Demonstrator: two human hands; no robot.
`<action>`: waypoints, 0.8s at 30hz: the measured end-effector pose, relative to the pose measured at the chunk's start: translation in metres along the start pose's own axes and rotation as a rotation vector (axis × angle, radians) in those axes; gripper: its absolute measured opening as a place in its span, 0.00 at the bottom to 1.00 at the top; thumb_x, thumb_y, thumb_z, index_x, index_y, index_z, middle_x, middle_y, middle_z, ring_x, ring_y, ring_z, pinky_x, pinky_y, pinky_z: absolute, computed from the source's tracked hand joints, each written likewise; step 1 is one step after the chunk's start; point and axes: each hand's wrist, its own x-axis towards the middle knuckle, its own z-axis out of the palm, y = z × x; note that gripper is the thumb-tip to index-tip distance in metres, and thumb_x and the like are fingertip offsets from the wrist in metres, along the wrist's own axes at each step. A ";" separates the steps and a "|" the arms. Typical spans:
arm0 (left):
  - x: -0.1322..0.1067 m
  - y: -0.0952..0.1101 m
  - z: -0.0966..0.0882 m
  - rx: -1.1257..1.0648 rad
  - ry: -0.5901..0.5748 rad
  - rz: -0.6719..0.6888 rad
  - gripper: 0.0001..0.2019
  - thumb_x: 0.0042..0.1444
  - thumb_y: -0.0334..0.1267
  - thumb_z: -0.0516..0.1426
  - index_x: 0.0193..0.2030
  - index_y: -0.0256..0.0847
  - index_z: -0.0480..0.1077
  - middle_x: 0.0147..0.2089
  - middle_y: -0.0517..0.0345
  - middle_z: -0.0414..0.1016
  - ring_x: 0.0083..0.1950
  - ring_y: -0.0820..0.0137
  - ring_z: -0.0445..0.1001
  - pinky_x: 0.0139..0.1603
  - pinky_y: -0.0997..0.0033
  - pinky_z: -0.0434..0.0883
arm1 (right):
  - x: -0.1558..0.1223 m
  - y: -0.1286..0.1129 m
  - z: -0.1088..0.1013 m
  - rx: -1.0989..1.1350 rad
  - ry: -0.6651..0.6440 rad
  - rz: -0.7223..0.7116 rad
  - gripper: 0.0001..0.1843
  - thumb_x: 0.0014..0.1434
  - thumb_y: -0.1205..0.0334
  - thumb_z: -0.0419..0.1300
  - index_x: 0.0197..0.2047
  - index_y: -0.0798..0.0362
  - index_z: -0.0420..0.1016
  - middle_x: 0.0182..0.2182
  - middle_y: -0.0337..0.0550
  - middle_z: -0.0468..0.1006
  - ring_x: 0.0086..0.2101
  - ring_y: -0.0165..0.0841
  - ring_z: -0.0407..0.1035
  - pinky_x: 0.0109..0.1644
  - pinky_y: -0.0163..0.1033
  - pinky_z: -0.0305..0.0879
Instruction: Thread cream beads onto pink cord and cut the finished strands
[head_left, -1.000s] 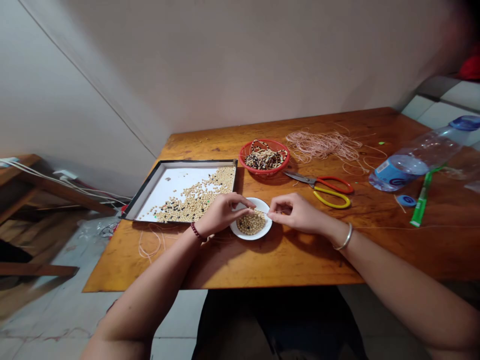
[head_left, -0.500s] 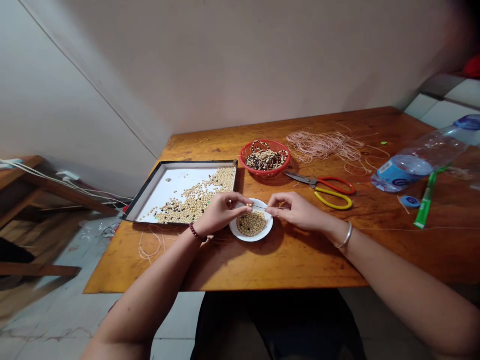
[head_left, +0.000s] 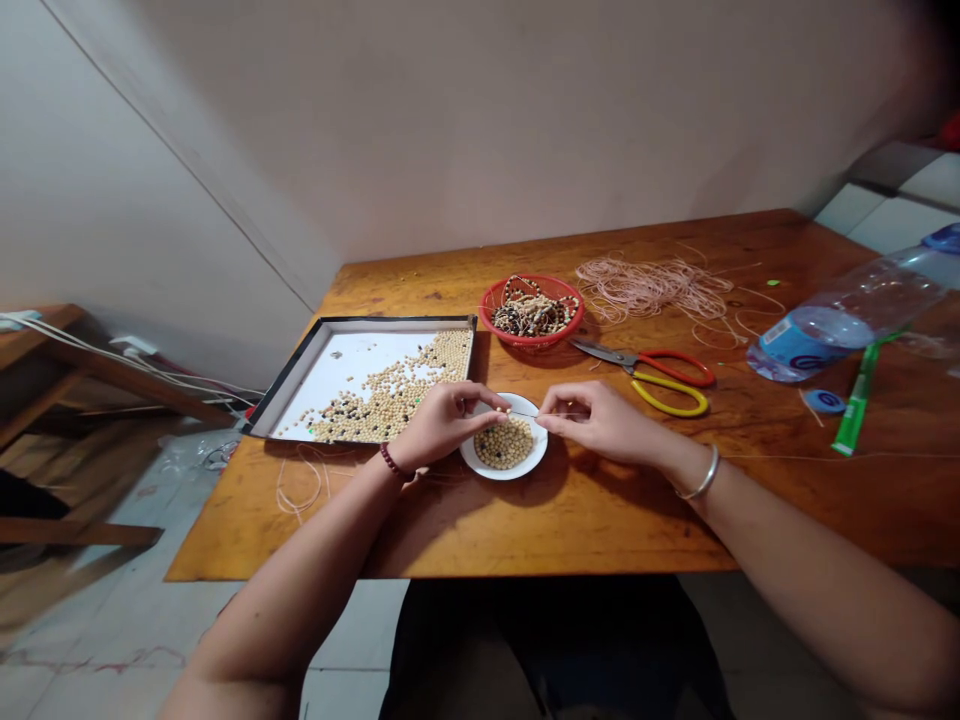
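My left hand (head_left: 444,424) hovers over the left rim of a small white dish (head_left: 536,463) filled with tan beads, its fingers pinched on a single tan bead (head_left: 506,411). My right hand (head_left: 600,423) sits just right of the dish, pinched on a thin needle or thread end (head_left: 525,414) that points at that bead. A thin cord (head_left: 825,458) trails rightwards from my right wrist across the wooden table (head_left: 570,520).
A black-rimmed white tray (head_left: 337,362) of loose tan and dark beads lies left. A red basket (head_left: 492,318) of strung beads, scissors (head_left: 660,379), a heap of pink cord (head_left: 652,288), a lying plastic bottle (head_left: 840,320), a blue cap (head_left: 825,401) and a green tool (head_left: 855,405) lie behind and right.
My hands have drawn closer together over the dish; the left hand now shows a bead at its fingertips and the thread tip meets it. The view shifted slightly.
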 end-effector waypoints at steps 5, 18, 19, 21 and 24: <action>0.000 0.001 0.001 0.050 0.002 0.028 0.12 0.55 0.46 0.60 0.37 0.39 0.77 0.31 0.56 0.76 0.28 0.76 0.64 0.30 0.75 0.61 | -0.001 -0.001 0.000 -0.039 0.004 -0.001 0.09 0.55 0.59 0.60 0.30 0.55 0.76 0.23 0.39 0.72 0.24 0.27 0.61 0.29 0.33 0.56; 0.000 -0.002 0.000 -0.058 -0.029 -0.005 0.12 0.53 0.44 0.61 0.37 0.38 0.78 0.33 0.55 0.78 0.28 0.76 0.65 0.28 0.75 0.60 | 0.004 0.008 0.009 0.104 -0.041 0.051 0.14 0.56 0.52 0.60 0.32 0.56 0.75 0.26 0.40 0.72 0.27 0.29 0.64 0.31 0.34 0.58; 0.000 -0.001 0.000 -0.061 -0.030 -0.004 0.11 0.53 0.44 0.61 0.37 0.38 0.78 0.33 0.55 0.78 0.28 0.76 0.65 0.27 0.76 0.59 | 0.005 0.008 0.009 0.128 -0.047 0.062 0.14 0.56 0.52 0.60 0.33 0.56 0.75 0.26 0.40 0.72 0.27 0.29 0.63 0.31 0.33 0.58; 0.000 -0.001 0.001 -0.058 -0.025 -0.004 0.12 0.53 0.45 0.61 0.37 0.38 0.78 0.32 0.55 0.77 0.27 0.76 0.65 0.27 0.76 0.59 | 0.005 0.008 0.010 0.157 -0.052 0.079 0.15 0.55 0.52 0.61 0.32 0.57 0.74 0.25 0.39 0.71 0.26 0.28 0.62 0.30 0.33 0.57; -0.001 0.000 0.001 -0.051 -0.017 -0.003 0.12 0.53 0.45 0.62 0.36 0.38 0.78 0.32 0.55 0.77 0.27 0.76 0.65 0.28 0.76 0.59 | 0.005 0.007 0.013 0.182 -0.049 0.082 0.15 0.54 0.51 0.61 0.32 0.57 0.74 0.24 0.38 0.70 0.25 0.27 0.61 0.29 0.33 0.57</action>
